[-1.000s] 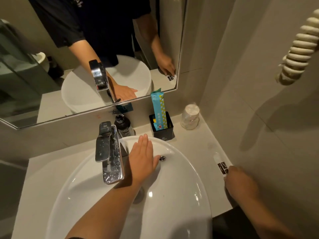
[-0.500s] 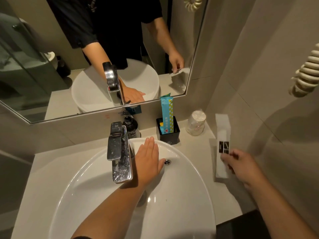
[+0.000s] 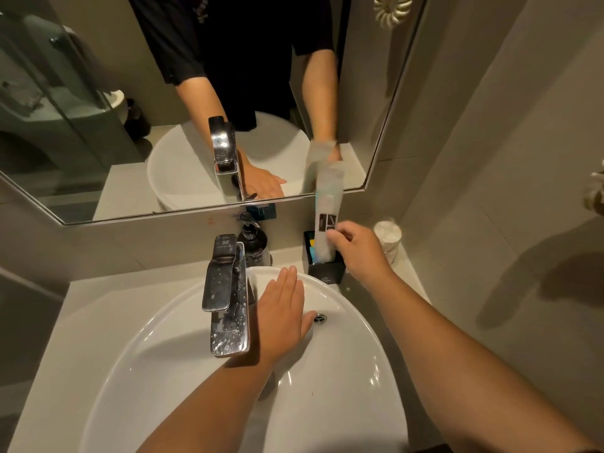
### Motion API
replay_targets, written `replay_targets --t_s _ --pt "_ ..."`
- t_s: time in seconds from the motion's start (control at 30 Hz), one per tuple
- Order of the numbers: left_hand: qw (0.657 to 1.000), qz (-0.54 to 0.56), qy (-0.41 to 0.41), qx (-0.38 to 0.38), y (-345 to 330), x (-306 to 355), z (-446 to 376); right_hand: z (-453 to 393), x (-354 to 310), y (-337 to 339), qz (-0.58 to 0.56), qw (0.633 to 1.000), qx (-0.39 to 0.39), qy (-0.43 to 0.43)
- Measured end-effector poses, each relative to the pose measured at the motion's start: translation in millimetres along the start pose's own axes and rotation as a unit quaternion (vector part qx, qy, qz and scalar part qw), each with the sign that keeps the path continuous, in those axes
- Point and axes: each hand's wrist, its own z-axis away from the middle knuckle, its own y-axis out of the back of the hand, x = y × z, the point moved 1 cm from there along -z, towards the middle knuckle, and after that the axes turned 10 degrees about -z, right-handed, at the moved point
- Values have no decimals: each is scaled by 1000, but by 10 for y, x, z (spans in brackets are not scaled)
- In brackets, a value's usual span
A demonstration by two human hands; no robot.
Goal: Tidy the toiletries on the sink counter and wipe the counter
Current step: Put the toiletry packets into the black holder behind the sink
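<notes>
My right hand (image 3: 358, 250) grips a long white sachet (image 3: 328, 204) with a black label and holds it upright, its lower end inside the black holder box (image 3: 327, 271) at the back of the counter. A blue packet (image 3: 313, 246) stands in the same box, mostly hidden behind the sachet. My left hand (image 3: 282, 310) lies flat, fingers together, on the inner back wall of the white basin (image 3: 163, 364), just right of the chrome tap (image 3: 227, 294). It holds nothing.
A dark pump bottle (image 3: 255, 241) stands behind the tap. A wrapped cup (image 3: 389, 238) sits in the back right corner by the tiled wall. The grey counter (image 3: 65, 338) surrounds the basin. A mirror (image 3: 98, 93) hangs above, and a coiled cord (image 3: 593, 191) hangs at the right.
My right hand picked the white sachet up from the counter's right side, carried it left and back, and lowered its end into the black holder. My left hand stayed on the basin.
</notes>
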Motion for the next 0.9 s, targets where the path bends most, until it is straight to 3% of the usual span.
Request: replay_targets --t_s 0.1,0.3,0.9 --pt "1000 -2 2 -5 -9 0 -2 -37 263 -58 85 996 -19 -27" --pt "1000 -3 8 -8 25 15 1 -112 472 -26 126 990 -2 -69" --pt "1000 11 18 -21 -68 12 -12 19 510 -41 70 992 98 -38"
